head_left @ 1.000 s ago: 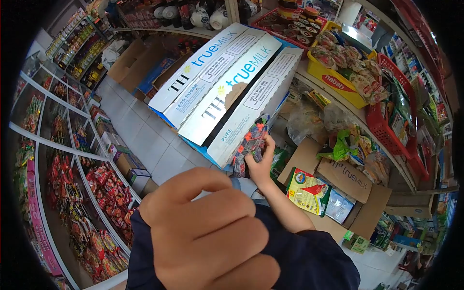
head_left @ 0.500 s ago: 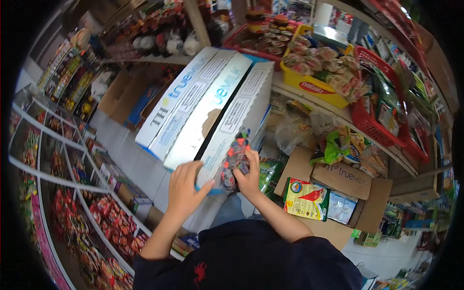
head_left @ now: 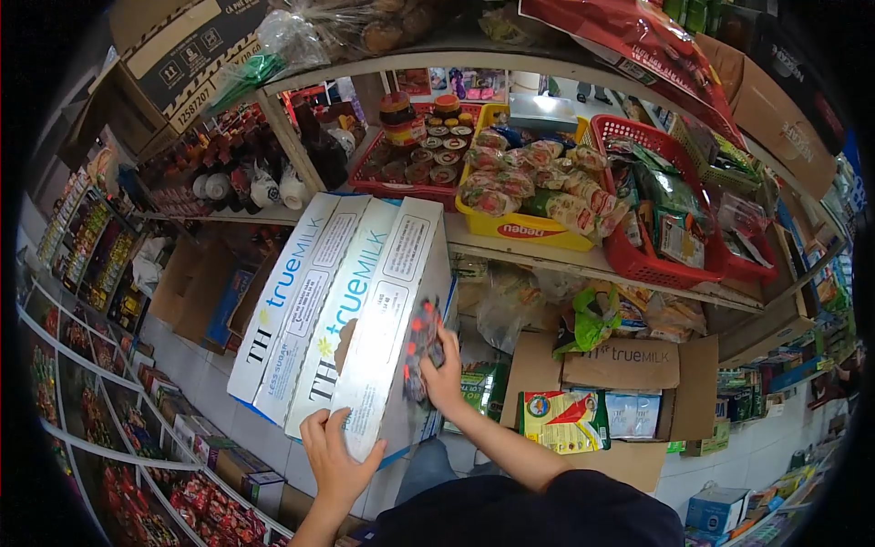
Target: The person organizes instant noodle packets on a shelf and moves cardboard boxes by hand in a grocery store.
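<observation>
Three long white TH true MILK cartons [head_left: 342, 310] lie side by side, tilted up toward the shelf. My left hand [head_left: 335, 460] grips the near bottom end of the right-hand carton. My right hand [head_left: 444, 369] presses against that carton's right side and holds a clear packet of red and dark sweets [head_left: 420, 348] against it. My dark sleeves show at the bottom of the view.
A yellow basket [head_left: 519, 228] and red baskets [head_left: 656, 264] of packaged snacks sit on the shelf above. An open cardboard true MILK box [head_left: 620, 365] with packets stands at right. Snack racks [head_left: 82, 392] line the left aisle. Bottles and cups fill the back-left shelf.
My left hand dropped from in front of the camera onto the near end of the cartons. The view tilted upward, and the cartons now stand steeper. My right hand stayed on the packet.
</observation>
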A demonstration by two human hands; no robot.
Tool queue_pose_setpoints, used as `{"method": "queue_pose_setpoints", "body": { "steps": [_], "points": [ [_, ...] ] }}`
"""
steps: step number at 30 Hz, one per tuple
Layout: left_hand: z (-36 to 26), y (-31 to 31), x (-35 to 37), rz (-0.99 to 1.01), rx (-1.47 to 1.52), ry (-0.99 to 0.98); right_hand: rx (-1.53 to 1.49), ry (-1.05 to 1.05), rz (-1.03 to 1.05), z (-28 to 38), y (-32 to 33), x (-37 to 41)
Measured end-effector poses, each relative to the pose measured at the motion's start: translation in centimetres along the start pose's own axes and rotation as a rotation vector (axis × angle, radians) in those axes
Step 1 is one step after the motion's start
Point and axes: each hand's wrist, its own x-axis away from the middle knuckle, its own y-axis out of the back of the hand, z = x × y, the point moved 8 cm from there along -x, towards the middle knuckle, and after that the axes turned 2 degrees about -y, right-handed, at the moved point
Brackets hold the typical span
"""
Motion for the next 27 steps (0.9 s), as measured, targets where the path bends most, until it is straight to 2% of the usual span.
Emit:
{"method": "queue_pose_setpoints", "body": {
  "steps": [2,3,4,6,8,10,12,13,14,16,18,20,25,27],
  "points": [
    [0.3,-0.1,0.3,-0.052,0.034,-0.027,0.047,0.235,0.023,3.8,-0.3,-3.2],
    [0.4,0.0,0.6,-0.109,0.068,-0.052,0.045,0.230,0.026,3.6,-0.4,-4.8],
    [0.8,-0.5,0.6,-0.108,0.065,-0.048,0.030,0.188,0.006,2.6,-0.2,-6.6],
    [1.3,0.0,1.1,-0.267,0.157,-0.094,0.014,0.134,-0.012,-0.7,0.0,-8.1],
    [1.5,-0.1,1.4,-0.290,0.176,-0.099,-0.110,-0.097,-0.151,-7.3,1.2,-9.8],
    [1.8,-0.1,1.6,-0.327,0.195,-0.113,-0.048,-0.147,-0.133,-9.2,1.7,-10.7],
    [2.2,-0.1,2.0,-0.367,0.202,-0.082,0.039,0.024,-0.077,-4.4,1.6,-11.4],
    [2.4,0.0,2.1,-0.390,0.222,-0.058,-0.104,-0.025,-0.037,-0.4,1.2,-11.8],
    [2.5,-0.1,2.4,-0.386,0.227,-0.060,-0.099,-0.026,-0.042,0.4,1.1,-12.7],
    [3.2,-0.4,2.7,-0.433,0.310,-0.073,0.009,0.225,-0.026,2.8,0.8,-14.5],
    [1.9,0.6,2.3,-0.456,0.245,-0.295,-0.001,0.236,-0.015,1.4,0.5,-15.3],
    [2.5,0.2,2.7,-0.320,0.258,-0.210,0.054,0.165,-0.126,-3.5,1.3,-14.8],
    [3.1,-0.2,2.2,-0.326,0.228,-0.160,0.118,-0.231,-0.033,-15.8,2.0,-7.2],
    [3.3,-0.4,1.8,-0.328,0.229,-0.173,0.073,-0.301,-0.022,-17.0,1.9,-3.6]
  ]
}}
